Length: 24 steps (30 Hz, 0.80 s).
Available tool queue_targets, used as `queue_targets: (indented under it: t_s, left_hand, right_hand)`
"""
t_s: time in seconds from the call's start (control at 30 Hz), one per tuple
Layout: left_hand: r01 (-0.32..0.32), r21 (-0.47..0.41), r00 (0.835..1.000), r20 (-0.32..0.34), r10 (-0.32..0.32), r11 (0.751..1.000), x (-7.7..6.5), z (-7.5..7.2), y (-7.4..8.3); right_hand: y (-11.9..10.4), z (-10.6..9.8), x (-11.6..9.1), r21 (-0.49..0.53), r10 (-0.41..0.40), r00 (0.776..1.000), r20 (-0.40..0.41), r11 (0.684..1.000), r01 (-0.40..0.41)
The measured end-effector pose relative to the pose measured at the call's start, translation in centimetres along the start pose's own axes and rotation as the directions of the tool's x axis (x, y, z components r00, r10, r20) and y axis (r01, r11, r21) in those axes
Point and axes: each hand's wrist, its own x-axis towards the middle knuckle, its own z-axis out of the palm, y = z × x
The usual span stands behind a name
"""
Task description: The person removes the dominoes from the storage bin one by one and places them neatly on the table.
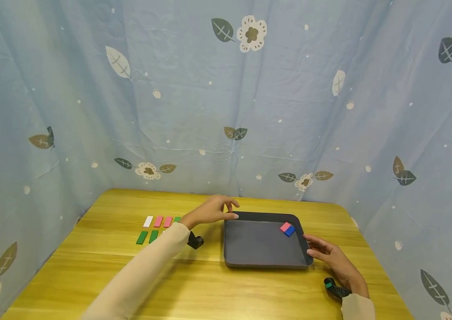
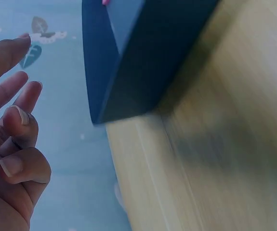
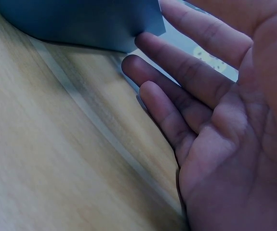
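Observation:
A shallow dark grey tray (image 1: pixel 264 246) lies on the table, with a pink tile (image 1: pixel 285 226) and a blue tile (image 1: pixel 290 231) side by side near its back right corner. My left hand (image 1: pixel 211 210) hovers by the tray's back left corner, fingers loosely bent. The left wrist view shows a gap between that hand (image 2: pixel 15 159) and the tray wall (image 2: pixel 162 53). At the tray's right side, my right hand (image 1: pixel 333 258) has its fingertips against or very near the wall. Those fingers look nearly straight in the right wrist view, close to the tray (image 3: pixel 90 21).
Left of the tray, white (image 1: pixel 147 221), pink (image 1: pixel 158 221) and green tiles (image 1: pixel 142 237) lie in two rows, partly hidden by my left sleeve (image 1: pixel 146 271). A blue patterned curtain (image 1: pixel 194 89) hangs around the wooden table (image 1: pixel 210 293). Each wrist carries a black device.

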Motion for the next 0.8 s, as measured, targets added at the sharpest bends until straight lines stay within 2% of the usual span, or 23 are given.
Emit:
queue_targets:
  t_s: [0.17,0.27,0.53,0.8]
  left_hand:
    - [-0.019,-0.012,0.999,0.026,0.02,1.0,2.0,1.3,1.0]
    - [-0.015,-0.033,0.999,0.051,0.017,0.999,3.1,2.1,1.7]
    - [-0.006,-0.07,0.996,0.094,0.012,0.998,6.3,4.0,3.0]
    - [-0.041,-0.045,0.993,0.111,0.046,0.998,8.7,6.3,3.9]
  right_hand:
    - [-0.1,-0.1,-0.2,-0.023,0.002,1.0,0.008,1.0,-0.001]
    - [-0.2,-0.3,-0.3,-0.031,-0.013,0.999,0.029,0.999,0.014]
    - [-0.3,-0.4,0.0,-0.023,-0.025,1.0,0.016,0.999,0.025]
    - [0.0,-0.5,0.1,-0.047,-0.027,0.999,0.038,0.998,0.028]
